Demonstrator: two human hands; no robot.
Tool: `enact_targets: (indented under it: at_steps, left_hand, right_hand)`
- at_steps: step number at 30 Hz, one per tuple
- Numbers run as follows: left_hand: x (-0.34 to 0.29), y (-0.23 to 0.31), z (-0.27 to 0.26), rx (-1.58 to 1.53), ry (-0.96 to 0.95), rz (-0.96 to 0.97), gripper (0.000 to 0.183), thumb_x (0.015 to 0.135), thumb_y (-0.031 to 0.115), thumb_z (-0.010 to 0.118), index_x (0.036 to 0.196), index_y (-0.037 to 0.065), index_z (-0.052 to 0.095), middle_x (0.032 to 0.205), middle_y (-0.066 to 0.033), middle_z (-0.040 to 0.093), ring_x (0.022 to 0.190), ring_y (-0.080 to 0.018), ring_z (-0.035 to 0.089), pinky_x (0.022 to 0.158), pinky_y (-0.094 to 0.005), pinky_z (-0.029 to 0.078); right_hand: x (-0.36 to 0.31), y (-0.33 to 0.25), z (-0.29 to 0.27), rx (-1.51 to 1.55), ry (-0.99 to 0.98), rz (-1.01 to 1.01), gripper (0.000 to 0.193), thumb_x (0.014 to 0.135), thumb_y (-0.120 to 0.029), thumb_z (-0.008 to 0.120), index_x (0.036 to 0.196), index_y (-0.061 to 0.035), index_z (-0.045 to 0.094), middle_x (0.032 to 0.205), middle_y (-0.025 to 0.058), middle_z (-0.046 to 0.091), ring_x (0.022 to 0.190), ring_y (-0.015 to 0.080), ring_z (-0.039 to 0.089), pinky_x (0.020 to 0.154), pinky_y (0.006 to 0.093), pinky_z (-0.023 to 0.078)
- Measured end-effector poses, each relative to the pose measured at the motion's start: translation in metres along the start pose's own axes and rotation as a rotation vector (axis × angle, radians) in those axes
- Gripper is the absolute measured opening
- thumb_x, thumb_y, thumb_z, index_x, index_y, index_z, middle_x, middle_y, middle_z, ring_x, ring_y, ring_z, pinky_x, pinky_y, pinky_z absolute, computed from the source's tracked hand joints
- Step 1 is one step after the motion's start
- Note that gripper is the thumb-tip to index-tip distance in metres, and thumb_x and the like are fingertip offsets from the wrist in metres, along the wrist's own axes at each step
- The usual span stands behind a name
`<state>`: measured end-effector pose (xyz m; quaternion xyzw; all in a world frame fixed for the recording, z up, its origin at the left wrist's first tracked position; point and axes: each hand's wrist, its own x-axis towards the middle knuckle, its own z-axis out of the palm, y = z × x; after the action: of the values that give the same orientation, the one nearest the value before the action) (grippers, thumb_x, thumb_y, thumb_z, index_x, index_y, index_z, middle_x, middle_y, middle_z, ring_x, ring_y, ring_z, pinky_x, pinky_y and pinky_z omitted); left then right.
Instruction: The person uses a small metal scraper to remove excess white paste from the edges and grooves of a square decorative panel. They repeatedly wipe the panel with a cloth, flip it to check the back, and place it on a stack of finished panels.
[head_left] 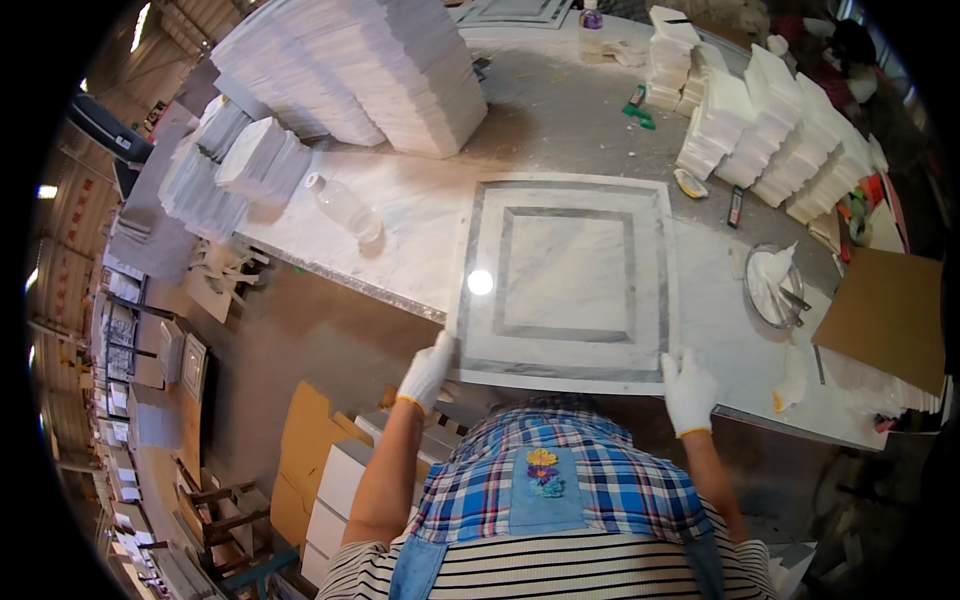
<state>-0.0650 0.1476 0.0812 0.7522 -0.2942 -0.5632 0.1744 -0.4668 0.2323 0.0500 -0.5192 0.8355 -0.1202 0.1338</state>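
Note:
A square white marble-look tile [565, 275] with two grey frame bands lies on the workbench [420, 265], its near edge at the bench's front. My left hand [427, 373], in a white glove with a yellow cuff edge, grips the tile's near left corner. At the near right corner my right hand [687, 390], gloved the same way, holds the other side. The fingertips under the edge are hidden on both hands. A bright lamp reflection shows on the tile's left part.
Tall stacks of white tiles [350, 75] stand at the back left, near a clear bottle [345, 208]. Stacked white pieces [770, 120] fill the back right. A bowl [773, 285] with white paste and a tool sits right, beside a brown board [885, 315].

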Motion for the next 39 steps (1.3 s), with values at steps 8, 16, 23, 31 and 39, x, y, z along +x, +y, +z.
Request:
enact_targets:
  at_steps: [8,16,23,31,39]
  left_hand:
    - [0.056,0.007,-0.046,-0.236,0.027,-0.043,0.059,0.092,0.069,0.051,0.09,0.01,0.058,0.064,-0.0083,0.055,0.045,-0.0229,0.056,0.039,-0.036,0.046]
    - [0.076,0.016,-0.051,-0.177,0.093,0.011,0.057,0.093,0.068,0.049,0.079,0.013,0.055,0.06,-0.0049,0.051,0.045,-0.0221,0.054,0.04,-0.0359,0.045]
    - [0.089,-0.013,-0.052,-0.166,0.191,0.091,0.061,0.093,0.068,0.051,0.105,0.01,0.066,0.074,-0.0021,0.062,0.046,-0.0171,0.056,0.036,-0.0303,0.044]
    - [0.079,-0.014,-0.03,-0.38,0.379,0.218,0.044,0.091,0.056,0.061,0.075,0.015,0.057,0.056,0.0057,0.041,0.048,-0.0097,0.04,0.045,-0.031,0.036]
    - [0.078,-0.05,-0.048,-0.393,0.383,0.235,0.056,0.095,0.056,0.054,0.107,0.002,0.062,0.087,-0.0077,0.062,0.063,-0.0192,0.061,0.051,-0.0332,0.049]
  right_hand:
    - [-0.032,-0.028,0.009,0.028,-0.109,-0.051,0.044,0.09,-0.045,0.061,0.111,-0.0065,0.062,0.097,0.0219,0.066,0.087,0.0405,0.066,0.076,0.0517,0.051]
    - [-0.042,-0.03,0.004,0.341,-0.081,-0.104,0.041,0.092,-0.04,0.06,0.116,-0.0068,0.064,0.101,0.0218,0.068,0.09,0.0415,0.065,0.078,0.0509,0.051]
    - [-0.005,0.056,-0.024,0.09,0.209,0.369,0.04,0.094,-0.039,0.058,0.124,-0.013,0.063,0.105,0.0211,0.069,0.097,0.039,0.065,0.084,0.0492,0.05]
    - [0.033,0.207,-0.053,-0.519,0.428,0.234,0.061,0.091,-0.047,0.059,0.144,-0.0196,0.05,0.136,0.0203,0.057,0.122,0.0403,0.055,0.1,0.0515,0.045]
    - [0.042,0.221,-0.058,-0.24,0.291,0.114,0.048,0.099,-0.029,0.05,0.144,-0.0154,0.05,0.15,0.0143,0.045,0.123,0.0344,0.056,0.097,0.041,0.049]
